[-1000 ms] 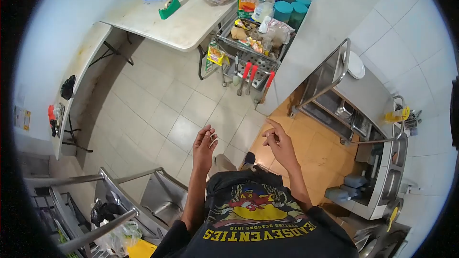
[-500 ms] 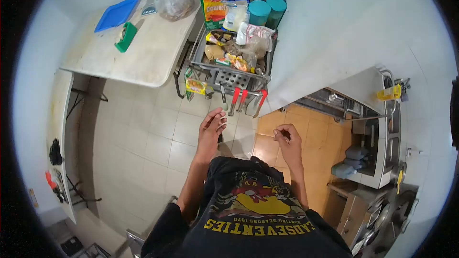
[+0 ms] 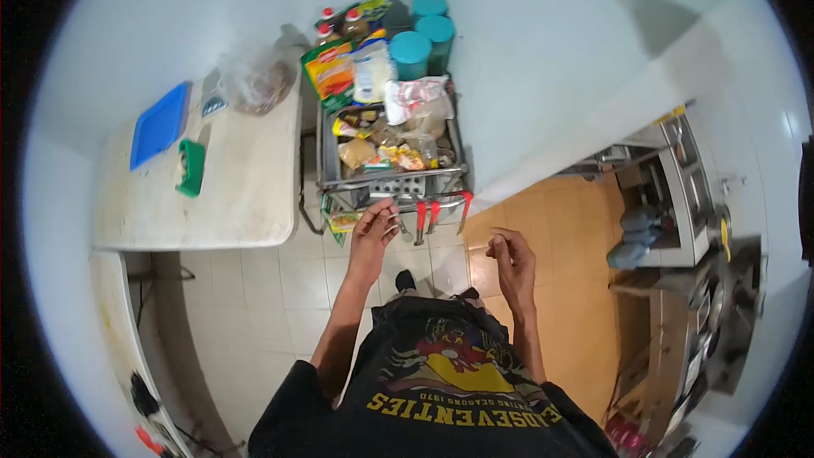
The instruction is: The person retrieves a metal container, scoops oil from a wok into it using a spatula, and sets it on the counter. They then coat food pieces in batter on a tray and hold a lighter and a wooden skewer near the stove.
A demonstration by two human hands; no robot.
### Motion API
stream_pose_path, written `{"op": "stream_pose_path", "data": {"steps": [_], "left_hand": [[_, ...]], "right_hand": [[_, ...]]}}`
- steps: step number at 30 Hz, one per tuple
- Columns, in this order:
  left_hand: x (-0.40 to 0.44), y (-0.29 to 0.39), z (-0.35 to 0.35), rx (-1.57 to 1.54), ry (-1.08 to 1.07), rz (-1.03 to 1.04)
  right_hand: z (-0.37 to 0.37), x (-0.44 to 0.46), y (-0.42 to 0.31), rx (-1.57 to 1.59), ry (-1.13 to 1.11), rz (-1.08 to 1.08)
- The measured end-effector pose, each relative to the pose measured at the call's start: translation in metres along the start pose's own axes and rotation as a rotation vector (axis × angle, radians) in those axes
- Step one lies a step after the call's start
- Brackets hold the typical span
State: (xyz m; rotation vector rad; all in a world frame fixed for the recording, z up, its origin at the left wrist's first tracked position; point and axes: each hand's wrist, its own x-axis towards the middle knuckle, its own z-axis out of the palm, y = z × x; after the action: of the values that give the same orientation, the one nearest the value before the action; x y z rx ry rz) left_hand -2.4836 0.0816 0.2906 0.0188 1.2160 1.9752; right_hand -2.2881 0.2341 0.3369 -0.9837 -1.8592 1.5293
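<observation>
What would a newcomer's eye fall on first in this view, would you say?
Probably the crowded rack straight ahead, with teal-lidded containers at its back and red-handled tools along its near side. Next, perhaps, the bright blue tray on the pale table to the left, with a green tape dispenser beside it.

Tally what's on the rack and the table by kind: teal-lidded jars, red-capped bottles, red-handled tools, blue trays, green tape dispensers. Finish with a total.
Teal-lidded jars: 3
Red-capped bottles: 3
Red-handled tools: 3
Blue tray: 1
Green tape dispenser: 1
Total: 11
</observation>
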Motion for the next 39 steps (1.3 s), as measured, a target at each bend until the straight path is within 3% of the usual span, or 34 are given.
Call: {"op": "stream_pose_path", "data": {"steps": [4,8,14,30,39], "left_hand": [[0.008,-0.017,0.027,0.037,-0.13,-0.088],[0.009,-0.043,0.055,0.085,-0.297,-0.168],[-0.004,-0.078,0.124,0.206,-0.386,-0.247],[-0.101,-0.288,0.318,0.292,-0.723,-0.531],[-0.126,-0.375,0.412,0.423,-0.868,-0.634]], "right_hand": [[-0.012,-0.011,-0.004,0.004,0.088,0.046],[-0.04,-0.027,0.0,-0.043,0.209,-0.046],[-0.103,-0.059,0.017,0.033,0.364,0.038],[-0.331,-0.211,0.086,0.047,0.767,0.208],[-0.426,-0.244,0.118,0.083,0.989,0.244]]}}
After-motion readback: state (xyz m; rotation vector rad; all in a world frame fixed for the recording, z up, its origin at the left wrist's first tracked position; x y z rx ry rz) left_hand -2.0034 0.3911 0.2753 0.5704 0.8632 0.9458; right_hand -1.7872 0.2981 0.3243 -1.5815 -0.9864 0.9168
